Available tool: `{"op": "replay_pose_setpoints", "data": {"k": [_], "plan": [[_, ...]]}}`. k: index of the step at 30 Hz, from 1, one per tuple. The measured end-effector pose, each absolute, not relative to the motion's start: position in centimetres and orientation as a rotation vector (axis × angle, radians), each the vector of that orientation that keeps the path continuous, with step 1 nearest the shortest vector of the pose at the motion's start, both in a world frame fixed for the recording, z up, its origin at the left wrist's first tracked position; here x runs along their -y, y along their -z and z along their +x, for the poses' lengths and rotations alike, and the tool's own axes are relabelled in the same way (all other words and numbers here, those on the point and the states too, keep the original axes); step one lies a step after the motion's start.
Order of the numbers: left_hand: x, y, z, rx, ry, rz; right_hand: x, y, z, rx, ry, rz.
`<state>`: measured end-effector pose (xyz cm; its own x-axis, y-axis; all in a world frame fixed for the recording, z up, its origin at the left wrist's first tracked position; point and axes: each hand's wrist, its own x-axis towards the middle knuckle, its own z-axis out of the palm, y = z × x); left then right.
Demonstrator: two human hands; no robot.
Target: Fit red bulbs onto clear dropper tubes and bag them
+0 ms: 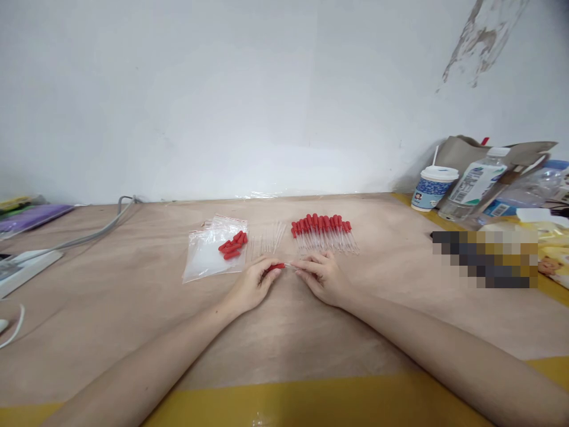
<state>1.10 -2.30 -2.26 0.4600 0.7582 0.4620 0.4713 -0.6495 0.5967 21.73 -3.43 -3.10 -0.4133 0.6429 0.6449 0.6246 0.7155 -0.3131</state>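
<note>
Between finger and thumb my left hand [258, 283] pinches a red rubber bulb [276, 267]. My right hand [325, 280] grips a thin clear dropper tube [288, 265], whose end meets the bulb's open end; how deep it sits inside I cannot tell. Just beyond my left hand, several loose red bulbs [232, 251] lie on clear zip bags [200, 258]. Several bare clear tubes [269, 236] lie side by side between the bags and a row of droppers [324, 228] with red bulbs on, which is beyond my right hand.
Brown paper [275, 344] covers the table. At the right stand a paper cup [433, 188] with a straw and a plastic bottle [473, 185], near packets. A grey cable [95, 230] and a white power strip [33, 270] lie at the left. A white wall closes the back.
</note>
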Motion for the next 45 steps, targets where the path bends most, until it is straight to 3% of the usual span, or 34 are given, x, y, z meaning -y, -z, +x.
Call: {"op": "replay_pose_setpoints", "data": {"k": [14,23,30,45], "plan": [[2.5,2.4,0.7,-0.941,-0.869,2.211,2.1,3.6,22.3,2.241,-0.200,-0.790],[2.5,2.5,1.0,-1.048,-0.902,2.289,3.1,2.6,22.1,2.334,0.308,-0.833],[2.2,2.3,0.5,-1.039,-1.026,2.368,2.7,2.9,23.1,2.241,0.126,-0.782],[2.5,2.4,0.7,-1.023,-0.993,2.190,2.6,3.2,22.4,2.201,0.192,-0.712]]}}
